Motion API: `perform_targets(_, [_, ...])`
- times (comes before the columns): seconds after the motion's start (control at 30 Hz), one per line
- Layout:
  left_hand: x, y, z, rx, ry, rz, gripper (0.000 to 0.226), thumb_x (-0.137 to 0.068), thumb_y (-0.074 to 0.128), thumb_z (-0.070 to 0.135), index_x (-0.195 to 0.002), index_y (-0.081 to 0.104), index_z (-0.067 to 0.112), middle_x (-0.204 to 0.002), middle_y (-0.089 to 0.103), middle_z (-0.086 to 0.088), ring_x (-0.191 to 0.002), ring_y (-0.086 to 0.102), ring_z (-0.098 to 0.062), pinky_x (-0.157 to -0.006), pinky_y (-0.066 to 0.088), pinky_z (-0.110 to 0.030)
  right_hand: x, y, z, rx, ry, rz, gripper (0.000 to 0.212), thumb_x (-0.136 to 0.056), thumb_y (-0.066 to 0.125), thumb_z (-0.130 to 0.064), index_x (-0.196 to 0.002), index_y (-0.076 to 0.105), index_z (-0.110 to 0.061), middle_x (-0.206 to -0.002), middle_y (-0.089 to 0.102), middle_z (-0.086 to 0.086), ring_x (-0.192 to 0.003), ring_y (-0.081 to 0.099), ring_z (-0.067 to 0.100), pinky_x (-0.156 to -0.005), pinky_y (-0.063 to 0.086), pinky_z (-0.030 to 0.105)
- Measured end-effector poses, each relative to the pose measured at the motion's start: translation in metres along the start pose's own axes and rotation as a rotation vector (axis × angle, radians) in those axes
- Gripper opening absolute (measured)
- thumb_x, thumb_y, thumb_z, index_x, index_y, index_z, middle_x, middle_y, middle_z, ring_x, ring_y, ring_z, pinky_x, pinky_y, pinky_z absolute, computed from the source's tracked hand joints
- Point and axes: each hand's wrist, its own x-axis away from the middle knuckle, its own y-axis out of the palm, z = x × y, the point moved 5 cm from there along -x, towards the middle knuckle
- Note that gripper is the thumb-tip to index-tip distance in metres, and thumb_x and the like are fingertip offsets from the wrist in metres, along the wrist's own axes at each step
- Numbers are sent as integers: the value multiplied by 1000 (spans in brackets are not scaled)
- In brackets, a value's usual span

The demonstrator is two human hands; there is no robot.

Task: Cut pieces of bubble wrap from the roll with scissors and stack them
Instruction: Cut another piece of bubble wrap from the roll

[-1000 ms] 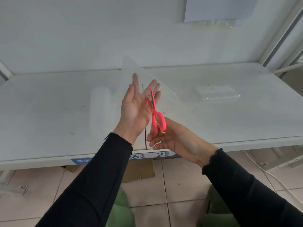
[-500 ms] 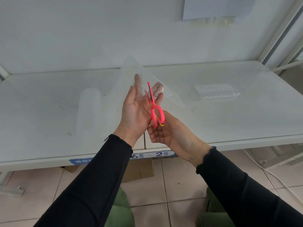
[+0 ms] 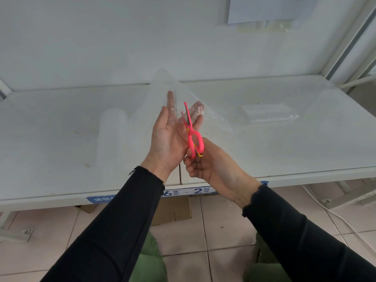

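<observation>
– Left hand (image 3: 168, 139): palm turned toward the camera, fingers straight and spread, carrying a clear bubble-wrap sheet (image 3: 162, 86) that lies over the fingers. Whether the thumb nips the film, I cannot tell.

– And the right hand (image 3: 209, 167)?

– Curled round the loops of the pink plastic-handled scissors (image 3: 192, 137), just below the left palm and close against its edge. Blades slightly parted, pointing up between the left fingers, into the sheet.

– Where does the stock lie?

– The sheet is raised off the white table (image 3: 61, 163) and appears to trail down to the translucent roll of bubble wrap (image 3: 112, 135), which lies on the left. A flat stack of cut bubble-wrap pieces (image 3: 266, 116) lies well apart on the right.

– Step in hand?

– Judged mid-cut: the piece is not yet free of the roll. The next move calls for closing the blades and running on toward the sheet's far edge, with the film kept taut and the left fingers held clear on either side of the blade line. After that the piece is due on the stack.

– Change against a second ago?

– The scissors have crept a little further up toward the fingertips. The film now veils the fingers, which showed bare then. Roll and stack are unmoved.
</observation>
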Motion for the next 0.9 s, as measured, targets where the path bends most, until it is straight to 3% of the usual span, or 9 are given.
perform_targets(0.57, [-2, -2, -2, -18, 17, 8, 41, -107, 37, 43, -147, 49, 39, -144, 50, -33, -138, 49, -39, -122, 29, -45, -2, 1, 5, -36, -14, 38, 31, -98, 53, -38, -79, 59, -15, -72, 54, 6, -61, 45, 16, -63, 42, 28])
perform_targets(0.77, [-3, -2, -2, -48, 24, -3, 41, -107, 37, 44, -147, 48, 41, -145, 51, -31, -139, 49, -36, -123, 28, -44, 0, 3, 5, -67, -28, 39, 26, -100, 49, -17, -76, 56, -12, -68, 51, 6, -59, 43, 17, -60, 39, 28])
perform_targets(0.9, [-3, -3, -4, -87, 23, -28, 42, -107, 36, 44, -149, 44, 42, -145, 50, -31, -139, 49, -35, -122, 30, -44, -1, 1, 4, -56, -25, 58, 26, -100, 50, -22, -77, 56, -12, -67, 52, 5, -58, 43, 16, -60, 39, 27])
